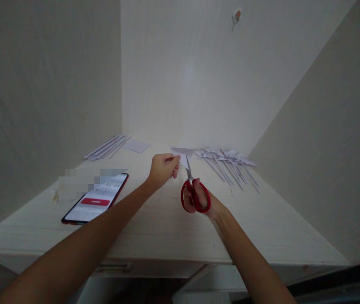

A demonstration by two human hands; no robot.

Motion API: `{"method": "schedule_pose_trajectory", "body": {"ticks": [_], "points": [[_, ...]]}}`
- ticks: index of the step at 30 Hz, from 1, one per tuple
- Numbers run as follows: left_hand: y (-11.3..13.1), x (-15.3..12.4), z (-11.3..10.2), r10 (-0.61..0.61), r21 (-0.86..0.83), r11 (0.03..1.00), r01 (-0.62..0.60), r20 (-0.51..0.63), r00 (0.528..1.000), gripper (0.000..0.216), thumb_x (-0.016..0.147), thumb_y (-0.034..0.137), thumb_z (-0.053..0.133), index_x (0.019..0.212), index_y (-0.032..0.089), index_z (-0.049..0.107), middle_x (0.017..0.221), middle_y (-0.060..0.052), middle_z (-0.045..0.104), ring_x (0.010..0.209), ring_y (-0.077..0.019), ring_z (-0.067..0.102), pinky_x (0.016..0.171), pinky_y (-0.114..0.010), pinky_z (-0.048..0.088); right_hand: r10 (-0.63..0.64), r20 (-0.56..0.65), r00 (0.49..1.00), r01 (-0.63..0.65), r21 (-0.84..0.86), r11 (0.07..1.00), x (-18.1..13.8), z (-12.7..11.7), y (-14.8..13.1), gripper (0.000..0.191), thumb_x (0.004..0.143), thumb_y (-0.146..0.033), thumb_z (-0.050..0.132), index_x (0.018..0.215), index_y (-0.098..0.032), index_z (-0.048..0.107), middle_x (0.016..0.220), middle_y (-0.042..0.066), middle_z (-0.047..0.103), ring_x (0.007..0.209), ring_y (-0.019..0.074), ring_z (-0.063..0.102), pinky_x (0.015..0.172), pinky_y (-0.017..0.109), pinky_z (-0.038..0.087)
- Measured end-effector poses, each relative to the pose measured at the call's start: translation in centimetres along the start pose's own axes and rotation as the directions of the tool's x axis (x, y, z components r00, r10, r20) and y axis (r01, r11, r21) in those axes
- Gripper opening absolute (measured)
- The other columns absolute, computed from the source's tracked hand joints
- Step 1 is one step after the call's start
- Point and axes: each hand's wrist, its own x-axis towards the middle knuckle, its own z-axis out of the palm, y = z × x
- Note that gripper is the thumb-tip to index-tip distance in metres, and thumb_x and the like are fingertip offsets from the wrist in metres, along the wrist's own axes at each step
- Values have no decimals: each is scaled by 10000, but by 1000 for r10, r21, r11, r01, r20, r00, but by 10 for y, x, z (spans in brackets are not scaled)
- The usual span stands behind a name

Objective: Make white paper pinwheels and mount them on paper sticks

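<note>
White, faintly streaked wall panels (pixel 186 76) enclose on three sides a white, streaked worktop (pixel 154 228), viewed from where I stand at its front edge. Along the right part of the back edge, thin white sticks topped with folded white paper shapes (pixel 230 162) lie overlapped, bare ends toward the front. Slender white sticks in a bundle (pixel 107 147) occupy the back left corner. Near the left edge rests a black-and-red slab-shaped smartphone (pixel 96 202), its lit screen bearing a red bar. At the middle, toward the back edge, the left hand (pixel 164 169) has its fingers curled, thumb and fingertips pinching a white piece of paper (pixel 183 161). To its right, the right hand (pixel 201 194) grips red-handled steel scissors (pixel 189 177), digits through both loops; the blades point backward, meeting the paper's right side. I cannot tell whether paper lies between them. Beside the bundle lies a flat white rectangular sheet (pixel 136 146). High on the back panel sits a small white-and-orange patch (pixel 237 16).
</note>
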Motion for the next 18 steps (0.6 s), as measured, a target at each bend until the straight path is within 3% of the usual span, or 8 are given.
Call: {"method": "schedule_pose_trajectory", "body": {"ticks": [5,8,9,11,13,15,18], "points": [[-12,9,-9,44,48,998,-36,-176,983,273,713,273,547,486,161,446,347,57,438,297,-62,397,334,-177,274,-26,2,1000,26,-56,998,-4,2,-6,603,765,-729,281,704,-163,480,412,-43,423,348,72,352,371,216,204],[-14,16,-17,58,50,998,-48,-235,970,216,673,232,529,490,160,439,379,54,452,363,-67,422,399,-175,315,-109,-215,970,83,-126,988,-1,-2,-6,513,799,-644,371,665,-161,481,393,-42,431,337,67,350,358,212,198],[-13,18,-19,51,36,998,-44,-224,973,184,654,213,519,495,157,444,406,50,466,396,-68,439,423,-173,331,-161,-340,927,112,-159,981,0,-5,-7,480,797,-616,412,658,-162,482,389,-43,439,333,66,350,351,208,200],[-12,21,-22,25,6,1000,-25,-161,987,118,607,180,500,502,147,459,463,43,487,453,-69,460,462,-169,347,-275,-573,772,167,-235,958,1,-11,-10,412,769,-560,508,704,-153,519,397,-50,459,335,62,352,342,199,210],[-11,22,-23,-15,-25,1000,14,-57,998,73,566,167,487,501,140,468,487,41,485,469,-72,455,465,-171,341,-355,-676,645,201,-298,933,0,-17,-15,381,724,-496,598,838,-133,571,418,-64,470,345,61,354,346,197,224],[-11,21,-23,-60,-43,997,62,48,997,64,547,175,482,496,138,473,481,38,474,457,-76,444,450,-177,323,-385,-657,648,215,-328,920,-2,-21,-18,426,690,-448,643,949,-115,585,424,-73,466,358,64,361,364,202,243],[-14,18,-20,-106,-46,992,114,153,983,76,543,194,488,495,135,489,470,37,465,443,-78,434,441,-182,309,-372,-580,724,208,-331,920,-1,-20,-15,458,611,-410,702,942,-111,595,432,-85,446,376,67,366,388,215,269]]}}
